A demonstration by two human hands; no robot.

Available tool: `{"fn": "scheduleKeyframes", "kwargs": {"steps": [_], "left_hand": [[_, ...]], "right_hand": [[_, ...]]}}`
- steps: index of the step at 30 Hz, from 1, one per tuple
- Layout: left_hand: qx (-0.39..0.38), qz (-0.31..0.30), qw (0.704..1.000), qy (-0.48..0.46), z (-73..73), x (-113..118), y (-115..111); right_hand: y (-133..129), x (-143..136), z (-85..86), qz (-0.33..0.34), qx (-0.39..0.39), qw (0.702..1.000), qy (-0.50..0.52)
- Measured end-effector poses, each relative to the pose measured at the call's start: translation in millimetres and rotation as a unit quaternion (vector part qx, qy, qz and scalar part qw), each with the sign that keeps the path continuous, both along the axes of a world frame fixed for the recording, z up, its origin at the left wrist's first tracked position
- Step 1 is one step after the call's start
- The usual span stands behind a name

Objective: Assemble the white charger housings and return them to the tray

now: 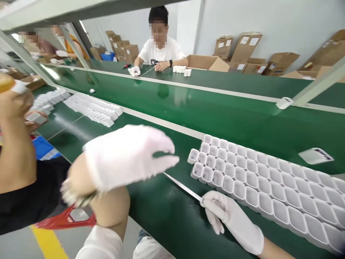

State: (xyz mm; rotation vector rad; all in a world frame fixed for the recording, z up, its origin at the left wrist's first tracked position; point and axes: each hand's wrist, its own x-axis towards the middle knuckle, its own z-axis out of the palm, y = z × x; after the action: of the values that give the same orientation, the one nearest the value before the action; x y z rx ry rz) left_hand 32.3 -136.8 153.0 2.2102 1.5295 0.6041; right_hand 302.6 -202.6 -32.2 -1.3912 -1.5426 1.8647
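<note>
My left hand (132, 154), in a white glove, reaches across the middle of the view. Its thumb and fingers are apart, with nothing visible between them. Lower right, my right hand (229, 217), gloved too, pinches the near end of a thin white strip (183, 187). The strip slants up and left over the green table, its far end below my left fingertips. Beside my right hand stand rows of open white cups (252, 196), packed close together. One cup (193, 156) juts out at the left edge of the rows.
More white pieces (94, 108) lie in rows at the left. At far left a person's bare hand (36, 118) holds a white piece. Across the divider another person (161, 50) handles a white piece. A metal post (319, 82) rises at right, near a white packet (316, 155).
</note>
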Motion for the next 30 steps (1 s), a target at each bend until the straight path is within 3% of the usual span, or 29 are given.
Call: {"fn": "scheduleKeyframes", "kwargs": {"steps": [1,3,6,9,12,17,30], "left_hand": [[-0.051,-0.029,0.998,-0.015,-4.1,3,21],[-0.145,-0.029,0.985,-0.091,-25.7,11,62],[-0.196,-0.024,0.972,-0.125,-81.2,28,111],[-0.238,-0.026,0.954,-0.177,-137.6,45,136],[-0.247,-0.019,0.94,-0.235,-172.9,52,143],[-0.251,-0.016,0.921,-0.296,-191.4,47,149],[-0.281,0.004,0.898,-0.338,-199.2,50,153]], "right_hand": [[0,0,-0.8,0.0,-0.02,1.0,0.02],[0,1,-4.6,0.008,-0.036,0.999,0.04],[1,2,-11.6,0.011,-0.041,0.998,0.057],[4,4,-13.7,0.01,-0.047,0.995,0.087],[7,5,-10.8,0.021,-0.061,0.992,0.106],[10,4,-5.8,0.011,-0.073,0.989,0.126],[11,5,-2.7,0.036,-0.082,0.99,0.111]]}}
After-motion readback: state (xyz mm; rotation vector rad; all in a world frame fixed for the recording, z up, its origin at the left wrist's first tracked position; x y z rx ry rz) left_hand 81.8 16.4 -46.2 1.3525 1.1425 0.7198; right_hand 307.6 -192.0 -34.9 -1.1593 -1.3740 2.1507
